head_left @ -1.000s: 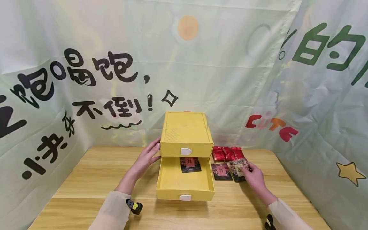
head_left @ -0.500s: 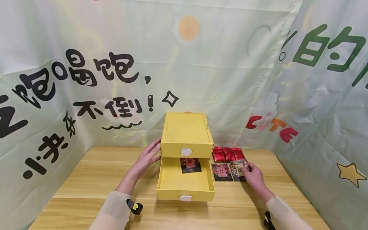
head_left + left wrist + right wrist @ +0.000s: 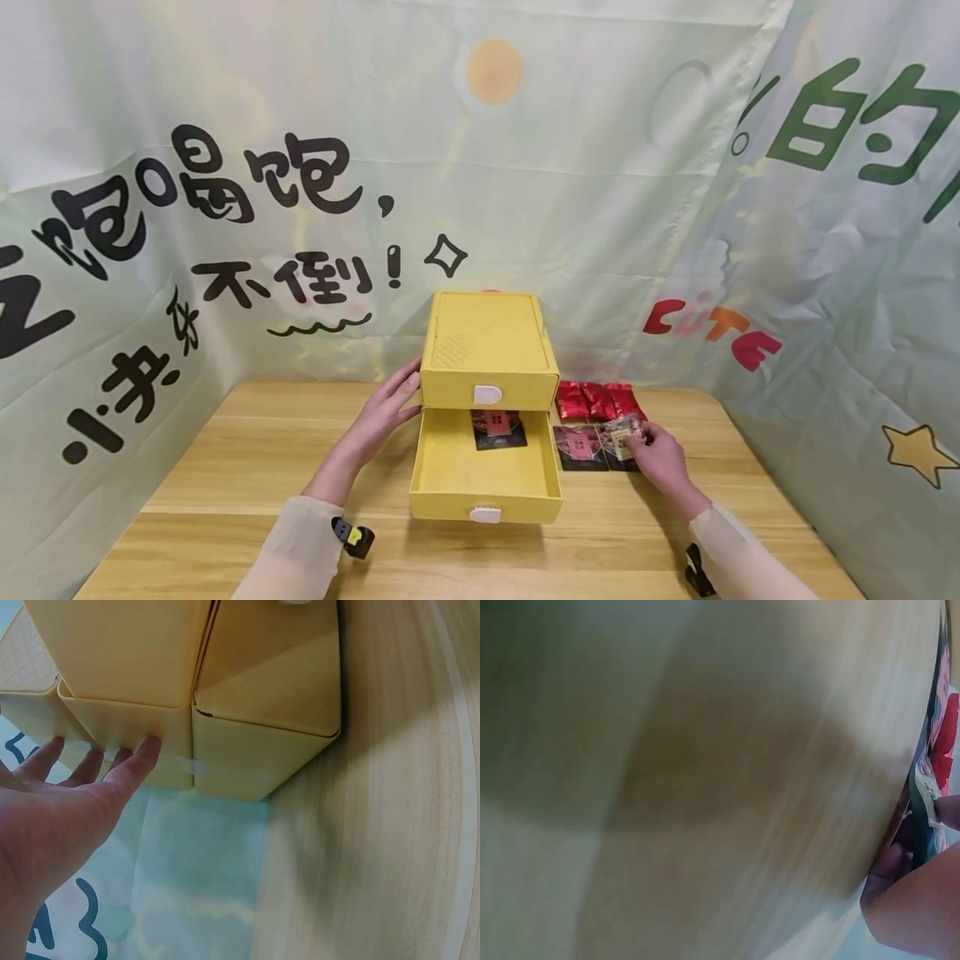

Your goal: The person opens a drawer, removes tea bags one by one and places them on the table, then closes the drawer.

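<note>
A yellow two-tier drawer box (image 3: pixel 487 333) stands with its lower drawer (image 3: pixel 487 506) pulled out. Inside that drawer lies a dark packet with a pink label (image 3: pixel 498 428). My left hand (image 3: pixel 381 417) rests its fingertips against the box's left side; the left wrist view shows those fingers (image 3: pixel 142 761) extended on the yellow wall. To the right of the box, my right hand (image 3: pixel 663 462) pinches the edge of a dark food packet with a pale label (image 3: pixel 618 442), thumb on top and fingers underneath. A similar pink-labelled packet (image 3: pixel 579 447) lies beside it on the table.
Three shiny red packets (image 3: pixel 596 401) lie in a row behind the dark ones, next to the box. The wooden table (image 3: pixel 247 467) meets a printed cloth backdrop (image 3: pixel 585 208) behind and at both sides. A black wrist device (image 3: pixel 352 537) sits on the left sleeve.
My right hand and wrist have shifted slightly to the left, still pinching the pale-labelled packet. The left hand and the drawer box stay where they were.
</note>
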The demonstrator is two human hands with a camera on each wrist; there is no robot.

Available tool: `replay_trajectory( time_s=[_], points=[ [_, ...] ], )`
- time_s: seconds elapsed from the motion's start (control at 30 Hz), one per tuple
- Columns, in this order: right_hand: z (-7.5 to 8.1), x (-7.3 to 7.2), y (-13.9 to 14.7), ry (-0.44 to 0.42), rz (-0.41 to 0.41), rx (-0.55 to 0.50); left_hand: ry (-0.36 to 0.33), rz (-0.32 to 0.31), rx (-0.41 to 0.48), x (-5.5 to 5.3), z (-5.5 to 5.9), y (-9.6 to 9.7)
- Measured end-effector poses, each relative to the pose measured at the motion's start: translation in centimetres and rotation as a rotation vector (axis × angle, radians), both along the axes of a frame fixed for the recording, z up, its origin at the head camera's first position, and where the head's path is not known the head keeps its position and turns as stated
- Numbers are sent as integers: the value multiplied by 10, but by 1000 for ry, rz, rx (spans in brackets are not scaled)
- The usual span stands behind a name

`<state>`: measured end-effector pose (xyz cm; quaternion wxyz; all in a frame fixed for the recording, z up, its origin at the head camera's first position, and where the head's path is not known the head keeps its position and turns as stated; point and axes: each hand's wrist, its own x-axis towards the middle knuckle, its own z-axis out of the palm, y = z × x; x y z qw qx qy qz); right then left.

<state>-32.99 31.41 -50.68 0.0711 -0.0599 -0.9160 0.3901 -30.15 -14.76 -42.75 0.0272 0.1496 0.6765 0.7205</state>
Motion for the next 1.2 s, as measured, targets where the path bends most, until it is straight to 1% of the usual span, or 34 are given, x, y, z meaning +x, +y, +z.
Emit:
replay_trajectory(
  time_s=[0.1,0.4,0.53,0.8,0.9,1.1,1.2],
  points=[
    [-1,-1,0,4,-4,15,-2,4,0,0,1,0],
    [-4,-2,-5,-8,-27,29,7,-11,-2,-2,0,0],
    [-3,-1,-7,15,-41,35,5,-18,-2,-2,0,0],
    [-6,-1,-6,65,-60,90,4,-13,7,-1,0,1],
    [-6,-2,-6,56,-73,105,4,-14,8,-2,0,1],
    [-3,1,-9,-9,-100,130,4,-13,11,-2,0,0],
    [-3,2,-11,-25,-108,130,5,-14,10,-1,-1,0]
  ],
)
